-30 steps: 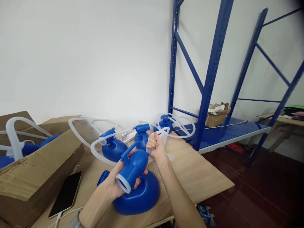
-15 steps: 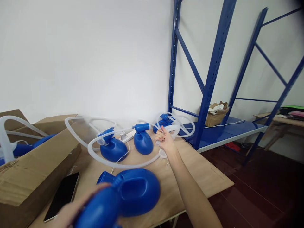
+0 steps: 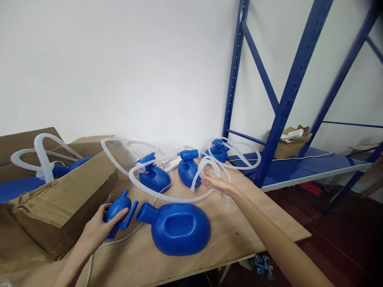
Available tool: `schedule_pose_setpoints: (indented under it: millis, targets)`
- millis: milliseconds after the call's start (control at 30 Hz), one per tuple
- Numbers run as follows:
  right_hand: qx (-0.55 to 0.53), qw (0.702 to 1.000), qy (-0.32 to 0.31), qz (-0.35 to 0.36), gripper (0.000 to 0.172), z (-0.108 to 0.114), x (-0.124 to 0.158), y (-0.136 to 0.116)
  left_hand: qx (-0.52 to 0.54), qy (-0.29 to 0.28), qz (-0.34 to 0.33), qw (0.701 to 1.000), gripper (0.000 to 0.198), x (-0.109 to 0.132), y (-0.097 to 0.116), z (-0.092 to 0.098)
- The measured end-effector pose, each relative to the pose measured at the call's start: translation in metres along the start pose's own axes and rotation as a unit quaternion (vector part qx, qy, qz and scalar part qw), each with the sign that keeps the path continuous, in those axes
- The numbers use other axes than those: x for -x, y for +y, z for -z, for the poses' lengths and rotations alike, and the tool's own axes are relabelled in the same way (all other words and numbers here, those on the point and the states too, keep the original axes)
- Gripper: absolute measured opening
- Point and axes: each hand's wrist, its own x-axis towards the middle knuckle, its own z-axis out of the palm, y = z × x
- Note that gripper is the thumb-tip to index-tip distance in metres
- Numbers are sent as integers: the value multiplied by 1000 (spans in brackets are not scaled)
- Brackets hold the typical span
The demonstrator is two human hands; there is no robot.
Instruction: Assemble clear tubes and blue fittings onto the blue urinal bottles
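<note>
My left hand grips a rounded blue plastic piece with a short spout and a narrow bar-like part at its side. Just right of it, a large blue plastic bottle lies on the table, its open neck pointing left. My right hand has its fingers stretched out beside a looped white hose. Whether the fingertips touch the hose is unclear. Behind it stands a blue bottle with a blue nozzle piece on top.
Another blue bottle and one more stand further back among white hoses. A cardboard box holding hoses and blue bottles is at the left. A power strip lies near the wall. Blue metal shelving rises at the right.
My right hand's fingers have opened from around the hose, whose loop now rests apart on the table. My left hand has moved left and up with the blue piece, away from the large bottle.
</note>
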Motion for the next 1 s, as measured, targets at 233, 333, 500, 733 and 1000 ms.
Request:
schedule_pose_setpoints:
  millis: [233,333,500,733,1000]
  targets:
    - [147,976,-73,143,43,-25,49,-1,14,-104,-24,994,83,-15,4,-20]
    - [242,932,-149,224,34,-47,80,2,12,-87,-50,995,85,-22,-7,-33]
    - [341,886,-185,254,38,-76,105,9,111,-60,-33,991,113,-31,-22,-48]
    - [438,833,-187,281,42,-85,102,19,181,-2,-23,983,86,-25,-33,-60]
    - [463,815,-182,297,39,-74,89,22,109,74,-12,991,62,-14,-32,-65]
